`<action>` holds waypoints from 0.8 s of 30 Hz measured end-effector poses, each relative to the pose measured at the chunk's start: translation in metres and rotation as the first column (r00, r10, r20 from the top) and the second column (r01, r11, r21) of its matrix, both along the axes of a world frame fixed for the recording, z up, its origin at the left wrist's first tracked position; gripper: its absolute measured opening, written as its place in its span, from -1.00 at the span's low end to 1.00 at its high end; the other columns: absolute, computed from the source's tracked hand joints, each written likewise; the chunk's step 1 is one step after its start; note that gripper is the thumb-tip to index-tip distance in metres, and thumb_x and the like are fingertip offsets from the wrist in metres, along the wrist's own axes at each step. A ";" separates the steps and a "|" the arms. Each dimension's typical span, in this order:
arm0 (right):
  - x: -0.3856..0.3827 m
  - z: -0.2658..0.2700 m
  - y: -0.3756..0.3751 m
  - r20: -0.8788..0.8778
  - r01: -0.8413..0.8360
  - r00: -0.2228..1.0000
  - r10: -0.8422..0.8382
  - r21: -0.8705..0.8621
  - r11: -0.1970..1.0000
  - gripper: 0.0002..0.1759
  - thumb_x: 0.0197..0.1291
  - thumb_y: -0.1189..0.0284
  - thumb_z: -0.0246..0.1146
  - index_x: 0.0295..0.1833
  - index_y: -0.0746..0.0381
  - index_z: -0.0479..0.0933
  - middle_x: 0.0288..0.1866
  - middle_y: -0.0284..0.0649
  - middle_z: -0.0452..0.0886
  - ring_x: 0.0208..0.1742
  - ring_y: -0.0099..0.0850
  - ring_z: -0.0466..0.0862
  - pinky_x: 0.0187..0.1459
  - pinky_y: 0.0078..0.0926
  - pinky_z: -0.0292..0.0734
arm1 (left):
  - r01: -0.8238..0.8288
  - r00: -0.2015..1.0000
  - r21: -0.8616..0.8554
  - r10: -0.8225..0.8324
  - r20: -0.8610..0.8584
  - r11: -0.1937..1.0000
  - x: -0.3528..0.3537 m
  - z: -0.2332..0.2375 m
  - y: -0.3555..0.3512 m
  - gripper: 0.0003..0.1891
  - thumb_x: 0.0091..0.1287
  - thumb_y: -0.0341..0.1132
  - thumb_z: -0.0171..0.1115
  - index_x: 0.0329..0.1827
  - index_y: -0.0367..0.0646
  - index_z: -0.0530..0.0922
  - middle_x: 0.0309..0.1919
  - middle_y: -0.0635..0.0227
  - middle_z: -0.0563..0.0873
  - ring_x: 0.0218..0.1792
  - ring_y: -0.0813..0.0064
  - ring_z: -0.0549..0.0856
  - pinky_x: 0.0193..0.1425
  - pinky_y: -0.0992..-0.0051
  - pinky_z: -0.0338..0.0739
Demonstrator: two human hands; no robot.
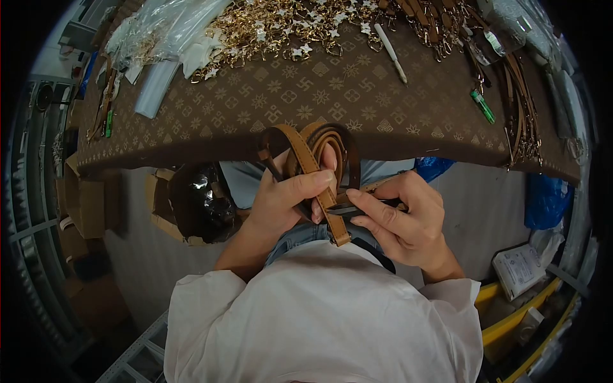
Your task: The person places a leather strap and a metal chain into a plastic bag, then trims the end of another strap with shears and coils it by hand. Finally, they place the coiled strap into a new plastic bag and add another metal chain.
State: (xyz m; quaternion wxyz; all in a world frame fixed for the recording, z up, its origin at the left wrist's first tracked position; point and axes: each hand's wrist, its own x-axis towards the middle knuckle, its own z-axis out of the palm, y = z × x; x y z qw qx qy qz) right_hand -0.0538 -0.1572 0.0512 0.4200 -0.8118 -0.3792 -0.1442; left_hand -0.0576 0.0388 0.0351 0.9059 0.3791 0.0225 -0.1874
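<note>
Right fingers (383, 217) mostly hide a tool (353, 209), perhaps scissors.

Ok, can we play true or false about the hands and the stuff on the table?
1. The left hand holds a looped tan strap. True.
2. The right hand holds nothing. False: its fingers pinch a thin dark tool against the strap.
3. The table cloth is plain blue. False: it is brown with a pale pattern of stars and diamonds.
4. A heap of gold clasps lies at the far side of the cloth. True.
5. A white stick, like a pen, lies on the cloth. True.
</note>
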 end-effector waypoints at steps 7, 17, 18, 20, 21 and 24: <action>0.000 -0.001 0.001 -0.004 0.001 1.000 -0.001 -0.011 1.000 -0.56 -0.24 0.39 0.42 -0.11 0.17 0.65 -0.53 -0.32 0.41 -0.57 -0.44 0.39 -0.60 -0.55 0.27 | -0.014 1.000 0.006 0.014 -0.009 1.000 -0.001 -0.003 0.000 -0.77 0.17 -0.39 0.23 -0.14 -0.26 0.48 -0.50 0.34 0.58 -0.67 0.66 0.52 -0.65 0.69 0.41; -0.004 0.000 0.002 -0.072 -0.006 0.997 0.006 0.001 1.000 -0.55 -0.23 0.45 0.41 -0.08 0.20 0.63 -0.52 -0.29 0.41 -0.55 -0.41 0.42 -0.57 -0.53 0.29 | -0.044 0.999 0.007 0.044 0.028 0.999 -0.002 -0.007 0.000 -0.75 0.16 -0.40 0.24 -0.14 -0.28 0.45 -0.50 0.32 0.59 -0.69 0.66 0.52 -0.64 0.69 0.43; -0.005 0.000 0.003 -0.072 -0.006 0.997 0.006 0.001 1.000 -0.55 -0.23 0.45 0.41 -0.08 0.20 0.63 -0.52 -0.29 0.41 -0.55 -0.41 0.42 -0.57 -0.53 0.29 | -0.058 0.998 0.015 0.058 0.025 0.998 -0.003 -0.007 -0.001 -0.75 0.16 -0.40 0.24 -0.14 -0.28 0.45 -0.50 0.32 0.59 -0.69 0.66 0.52 -0.64 0.68 0.44; -0.009 -0.001 0.005 -0.061 0.025 0.998 -0.025 0.006 1.000 -0.54 -0.22 0.48 0.41 -0.06 0.20 0.62 -0.51 -0.28 0.42 -0.54 -0.41 0.42 -0.56 -0.53 0.30 | -0.061 0.998 0.005 0.061 0.025 0.998 -0.004 -0.007 -0.001 -0.75 0.16 -0.39 0.24 -0.15 -0.28 0.44 -0.51 0.32 0.59 -0.69 0.65 0.52 -0.64 0.68 0.44; -0.010 -0.001 0.005 -0.060 0.025 0.998 -0.025 0.005 1.000 -0.54 -0.22 0.48 0.41 -0.06 0.20 0.62 -0.51 -0.28 0.42 -0.54 -0.41 0.42 -0.56 -0.53 0.30 | -0.064 0.998 -0.005 0.064 0.025 0.998 -0.004 -0.008 -0.001 -0.76 0.16 -0.39 0.23 -0.16 -0.28 0.44 -0.51 0.32 0.59 -0.68 0.65 0.52 -0.64 0.68 0.44; -0.016 0.000 0.007 -0.062 0.071 0.996 -0.071 -0.007 0.997 -0.54 -0.21 0.50 0.41 -0.06 0.21 0.62 -0.49 -0.27 0.43 -0.52 -0.41 0.42 -0.56 -0.53 0.30 | -0.091 0.996 -0.002 0.091 0.023 0.996 -0.006 -0.006 -0.001 -0.75 0.16 -0.38 0.22 -0.16 -0.27 0.42 -0.51 0.30 0.59 -0.68 0.64 0.52 -0.64 0.67 0.44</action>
